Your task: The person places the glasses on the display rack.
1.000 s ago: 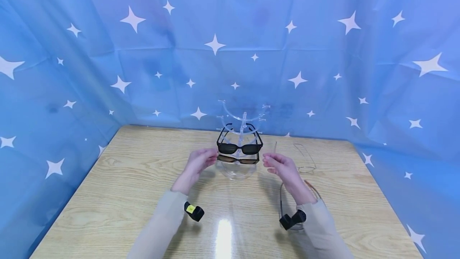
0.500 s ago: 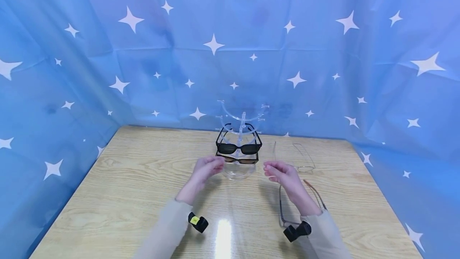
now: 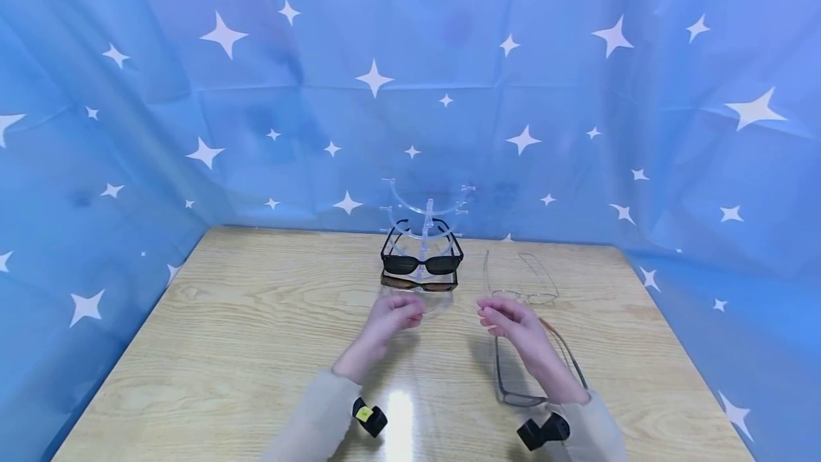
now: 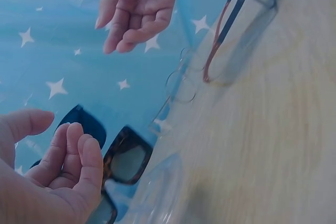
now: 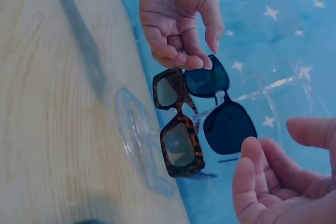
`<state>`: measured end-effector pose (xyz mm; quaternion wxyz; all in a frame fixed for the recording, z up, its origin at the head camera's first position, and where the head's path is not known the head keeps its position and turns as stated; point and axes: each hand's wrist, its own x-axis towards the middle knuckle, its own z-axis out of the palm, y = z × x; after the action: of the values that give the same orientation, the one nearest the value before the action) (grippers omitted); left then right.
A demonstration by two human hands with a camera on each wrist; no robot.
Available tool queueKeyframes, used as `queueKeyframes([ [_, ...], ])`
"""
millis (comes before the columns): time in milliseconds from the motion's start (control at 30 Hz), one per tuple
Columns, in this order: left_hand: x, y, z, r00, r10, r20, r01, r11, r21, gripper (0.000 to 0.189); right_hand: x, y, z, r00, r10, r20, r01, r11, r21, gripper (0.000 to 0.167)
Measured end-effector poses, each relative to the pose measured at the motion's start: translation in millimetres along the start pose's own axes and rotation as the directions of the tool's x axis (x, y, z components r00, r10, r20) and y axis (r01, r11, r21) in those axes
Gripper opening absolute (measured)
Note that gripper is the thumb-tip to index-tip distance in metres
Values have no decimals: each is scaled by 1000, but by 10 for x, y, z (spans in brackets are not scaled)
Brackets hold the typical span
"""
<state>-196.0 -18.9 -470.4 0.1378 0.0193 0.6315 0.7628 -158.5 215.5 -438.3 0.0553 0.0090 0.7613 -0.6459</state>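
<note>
A clear plastic display stand carries two pairs of sunglasses. The upper pair is black sunglasses; just below it sit tortoiseshell sunglasses with paler lenses. In front of the stand's base, my left hand hovers with loosely bent fingers and nothing in them. My right hand hangs to the right of the stand, fingers relaxed, thumb apart from the fingertips in the right wrist view. Both hands are apart from the sunglasses. The left hand partly hides the stand's round base in the head view.
Thin wire-framed glasses lie on the wooden table right of the stand. Nearer, under my right forearm, are dark-framed glasses with brown temple tips. A blue star-patterned cloth hangs behind. The stand's upper arms bear no glasses.
Both hands have drawn back from the sunglasses toward me. The left hand has also shifted right, in front of the base. The sunglasses stay on the stand.
</note>
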Motion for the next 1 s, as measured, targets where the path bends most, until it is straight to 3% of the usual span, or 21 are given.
queueKeyframes([
  [200,-69,-71,164,998,-6,64,6,1000,0,29,-117,19,-69,999,38,-33,-39,999,-19,38],
  [433,-150,-147,378,996,-30,84,26,998,49,24,-265,79,-206,996,45,-77,-48,998,-45,39],
  [733,-167,-317,623,991,-60,124,49,995,90,22,-404,184,-438,990,79,-118,-84,996,-38,42],
  [1000,-185,-409,758,984,-55,168,38,994,105,20,-475,242,-580,983,93,-158,-100,994,-37,41],
])
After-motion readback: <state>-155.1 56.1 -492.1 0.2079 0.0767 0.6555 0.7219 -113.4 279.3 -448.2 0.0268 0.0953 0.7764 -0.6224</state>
